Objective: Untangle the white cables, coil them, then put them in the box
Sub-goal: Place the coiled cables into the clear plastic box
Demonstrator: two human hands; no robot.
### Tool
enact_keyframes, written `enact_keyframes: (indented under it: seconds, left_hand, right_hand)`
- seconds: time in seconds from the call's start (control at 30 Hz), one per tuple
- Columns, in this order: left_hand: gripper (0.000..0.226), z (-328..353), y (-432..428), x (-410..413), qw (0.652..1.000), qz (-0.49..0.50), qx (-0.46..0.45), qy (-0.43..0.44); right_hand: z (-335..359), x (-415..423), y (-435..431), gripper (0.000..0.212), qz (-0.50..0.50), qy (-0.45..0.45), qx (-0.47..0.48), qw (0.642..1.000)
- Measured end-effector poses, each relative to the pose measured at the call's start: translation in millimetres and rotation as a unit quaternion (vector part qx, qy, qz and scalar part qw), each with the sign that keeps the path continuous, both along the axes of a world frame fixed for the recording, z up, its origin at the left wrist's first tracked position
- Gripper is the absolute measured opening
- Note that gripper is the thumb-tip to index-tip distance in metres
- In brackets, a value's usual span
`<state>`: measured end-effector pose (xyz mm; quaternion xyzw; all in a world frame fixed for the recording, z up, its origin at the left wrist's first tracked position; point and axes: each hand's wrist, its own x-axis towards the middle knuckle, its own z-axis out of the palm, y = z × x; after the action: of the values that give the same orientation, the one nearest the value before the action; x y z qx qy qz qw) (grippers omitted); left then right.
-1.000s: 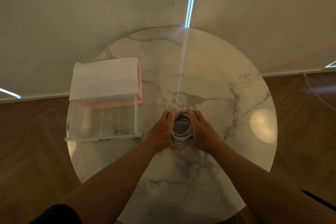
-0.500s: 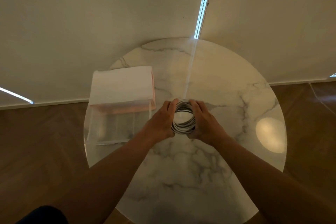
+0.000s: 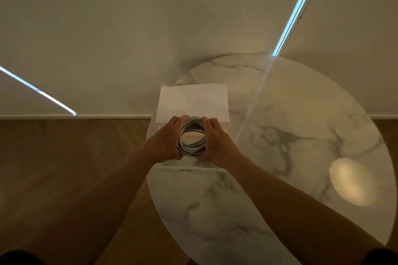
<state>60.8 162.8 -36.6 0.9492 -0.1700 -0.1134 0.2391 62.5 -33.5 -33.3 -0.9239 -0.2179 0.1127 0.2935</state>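
A round coil of white cable (image 3: 191, 148) hangs between my two hands, directly over the clear plastic box (image 3: 189, 169). My left hand (image 3: 167, 140) grips the coil's left side with curled fingers, and my right hand (image 3: 216, 141) grips its right side. The box stands at the left edge of the round marble table (image 3: 280, 135). Its white and pink lid (image 3: 191, 101) stands open at the far side. The hands hide most of the box's inside.
The marble table's left rim runs just beside the box, with wooden floor (image 3: 64, 157) beyond it. A pale wall with lit strips rises behind the table. A bright light reflection (image 3: 353, 180) lies on the table's right part.
Both hands have carried the coil left from the table's middle to a spot over the open box. The camera has turned left with them.
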Motion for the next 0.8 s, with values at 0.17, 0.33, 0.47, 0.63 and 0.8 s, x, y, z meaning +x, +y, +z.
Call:
enact_keyframes:
  seconds: [0.17, 0.33, 0.47, 0.63, 0.8]
  left_hand:
    - [0.114, -24, 11, 2, 0.999, 0.001, 0.008, 0.038]
    - [0.106, -47, 9, 8, 0.998, -0.023, 0.037, 0.045]
    - [0.096, -55, -1, 6, 0.996, -0.02, 0.065, 0.062]
    - [0.113, -61, -4, 0, 0.995, -0.022, 0.077, 0.064]
    - [0.092, -53, -1, 5, 0.997, -0.019, 0.029, 0.065]
  right_hand:
    - [-15, 3, 15, 0.108, 0.004, 0.025, -0.041, 0.999]
    - [-23, 8, 14, 0.099, 0.038, 0.019, -0.112, 0.993]
    - [-34, 6, 17, 0.085, 0.044, 0.037, -0.154, 0.986]
    - [-45, 8, 23, 0.086, 0.039, 0.031, -0.216, 0.975]
    - [-51, 7, 23, 0.107, 0.037, 0.009, -0.236, 0.971]
